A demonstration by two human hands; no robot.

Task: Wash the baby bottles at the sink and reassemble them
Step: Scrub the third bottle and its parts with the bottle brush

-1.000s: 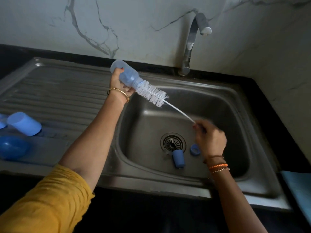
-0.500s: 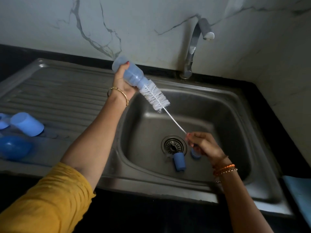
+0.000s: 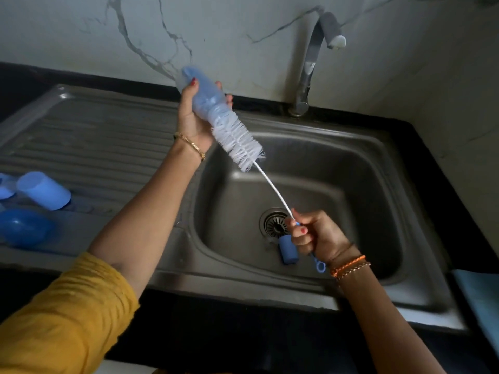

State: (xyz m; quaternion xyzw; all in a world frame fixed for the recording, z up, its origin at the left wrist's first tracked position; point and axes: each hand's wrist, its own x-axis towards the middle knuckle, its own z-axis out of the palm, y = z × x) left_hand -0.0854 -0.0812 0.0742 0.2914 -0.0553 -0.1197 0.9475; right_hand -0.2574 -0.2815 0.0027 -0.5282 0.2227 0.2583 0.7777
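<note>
Head view — bottle (image 3: 204, 96) mouth points down-right along brush (image 3: 237, 141).

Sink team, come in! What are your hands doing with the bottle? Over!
Left hand grips bottle. Right hand grips brush handle, bristles mostly outside the bottle. Tap off, nothing blocking.

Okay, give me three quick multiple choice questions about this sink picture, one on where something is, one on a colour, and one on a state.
1. Where does the small blue cap lie?
A. in the sink basin beside the drain
B. on the drainboard
C. under the tap

2. What colour are the bottle brush bristles?
A. green
B. white
C. black

3. How is the tap?
A. gushing
B. off
C. dripping soap

Answers: A, it lies by the drain; B, white bristles stick out of the bottle; B, no stream falls from the spout.
</note>
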